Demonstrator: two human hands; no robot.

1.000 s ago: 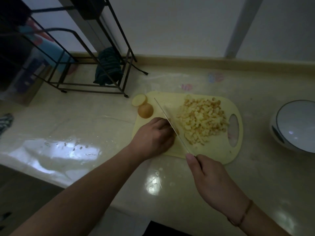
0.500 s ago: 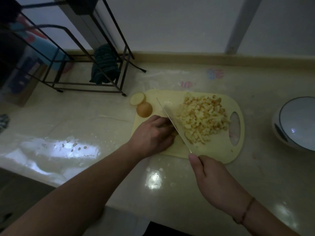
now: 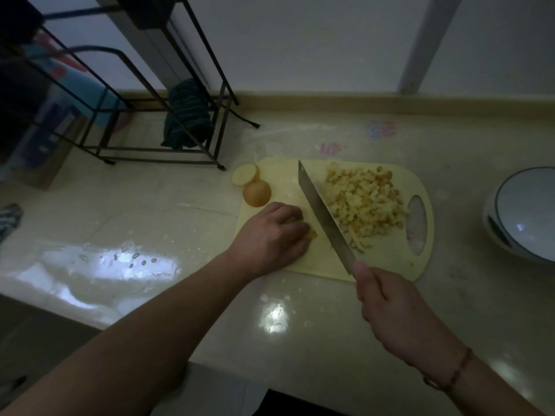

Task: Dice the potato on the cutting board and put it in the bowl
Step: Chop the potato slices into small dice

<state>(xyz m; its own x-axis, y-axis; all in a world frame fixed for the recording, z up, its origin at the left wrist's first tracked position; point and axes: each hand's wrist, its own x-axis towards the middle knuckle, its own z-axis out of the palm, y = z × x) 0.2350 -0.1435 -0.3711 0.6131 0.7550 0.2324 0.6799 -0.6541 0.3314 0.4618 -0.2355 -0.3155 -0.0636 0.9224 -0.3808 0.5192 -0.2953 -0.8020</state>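
Your left hand (image 3: 270,232) curls over a potato piece (image 3: 310,234) on the board (image 3: 387,259); your right hand (image 3: 387,301) grips the knife (image 3: 322,216) — blade against the dice (image 3: 363,199). The bowl (image 3: 522,214) sits right of the board — apart.

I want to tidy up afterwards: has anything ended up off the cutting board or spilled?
Yes: two potato end pieces sit at the cutting board's left edge, one fully on the counter. Small pale scraps dot the counter below the board.

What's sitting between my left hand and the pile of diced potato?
In the head view, only the knife blade, with bare cutting board on the left hand's side.
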